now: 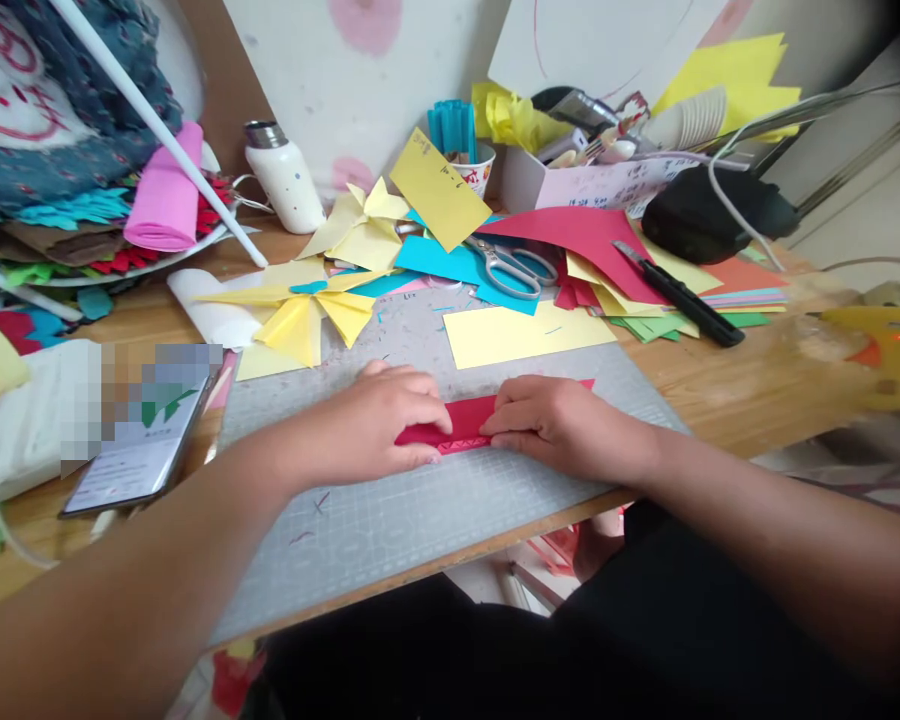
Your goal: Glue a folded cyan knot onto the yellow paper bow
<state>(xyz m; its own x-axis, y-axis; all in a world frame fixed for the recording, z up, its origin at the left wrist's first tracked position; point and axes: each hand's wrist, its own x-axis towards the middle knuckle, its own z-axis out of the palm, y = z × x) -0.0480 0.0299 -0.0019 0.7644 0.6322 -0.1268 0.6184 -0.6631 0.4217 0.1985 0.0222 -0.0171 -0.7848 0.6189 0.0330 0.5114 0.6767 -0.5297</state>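
A narrow red paper strip (465, 415) lies across the grey cutting mat (360, 540), its near edge showing a row of small zigzag marks or cuts. My left hand (382, 415) grips the strip's left part between thumb and fingers. On its right part, my right hand (544, 425) pinches the near edge, fingers curled together. The strip's far right tip pokes out behind my right hand. Just beyond both hands rests a pale yellow paper rectangle (525, 335). Folded yellow paper pieces (322, 310) sit farther off to the left.
Scissors (510, 270) and a black utility knife (690, 300) lie on paper sheets at the back. A phone (146, 440) is at left, near a white bottle (285, 180). A yellow glue gun (881, 350) stands at right. The mat reaches the table's front edge.
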